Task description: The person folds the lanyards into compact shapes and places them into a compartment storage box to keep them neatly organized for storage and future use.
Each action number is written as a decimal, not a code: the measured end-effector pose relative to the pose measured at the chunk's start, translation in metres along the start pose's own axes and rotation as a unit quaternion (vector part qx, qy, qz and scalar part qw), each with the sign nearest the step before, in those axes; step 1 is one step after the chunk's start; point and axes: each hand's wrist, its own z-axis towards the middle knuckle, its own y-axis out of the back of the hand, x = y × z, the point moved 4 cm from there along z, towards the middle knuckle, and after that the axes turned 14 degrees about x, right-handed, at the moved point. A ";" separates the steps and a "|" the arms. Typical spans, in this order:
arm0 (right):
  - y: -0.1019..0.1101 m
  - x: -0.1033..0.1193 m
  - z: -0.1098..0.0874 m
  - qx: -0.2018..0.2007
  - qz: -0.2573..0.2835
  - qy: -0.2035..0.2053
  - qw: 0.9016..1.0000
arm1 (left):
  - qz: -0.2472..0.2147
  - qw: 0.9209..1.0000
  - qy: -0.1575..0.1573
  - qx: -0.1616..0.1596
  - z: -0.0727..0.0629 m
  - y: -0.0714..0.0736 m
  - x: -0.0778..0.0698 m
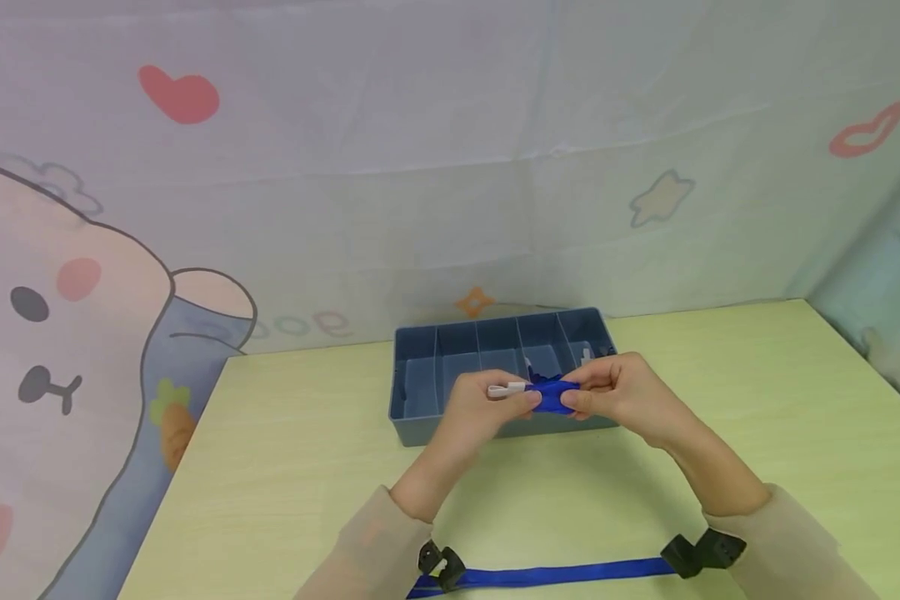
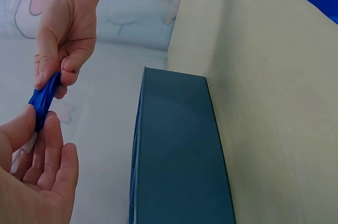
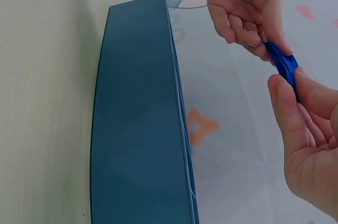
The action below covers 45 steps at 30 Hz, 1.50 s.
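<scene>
Above the front of the grey-blue compartment box, both hands pinch a small folded bundle of blue ribbon-like strap (image 1: 552,397). My left hand (image 1: 487,405) grips its left end between thumb and fingers. A white looped end piece (image 1: 507,389) sticks out there, across the left fingers. At the right end, the thumb and fingertips of my right hand (image 1: 621,395) hold the bundle. In the left wrist view the blue strap (image 2: 45,100) appears in layered folds between the two hands. The right wrist view shows the same folded strap (image 3: 285,65) pinched from both sides.
The divided box (image 1: 412,427) stands at the table's back, by a printed cloth backdrop (image 1: 420,233). Dark blue and white pieces (image 1: 587,356) lie in its right compartments. A long blue strap (image 1: 570,574) stretches along the near part of the table, below the forearms.
</scene>
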 end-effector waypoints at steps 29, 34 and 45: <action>-0.001 -0.005 0.035 -0.001 -0.037 -0.026 0.999 | 0.031 0.999 0.019 0.010 0.002 0.022 0.005; -0.002 -0.010 0.047 0.000 -0.034 -0.036 0.999 | 0.046 0.998 0.036 0.008 0.000 0.029 -0.004; 0.000 -0.019 0.067 -0.027 -0.073 -0.041 0.996 | 0.060 0.997 0.021 -0.047 0.002 0.069 0.020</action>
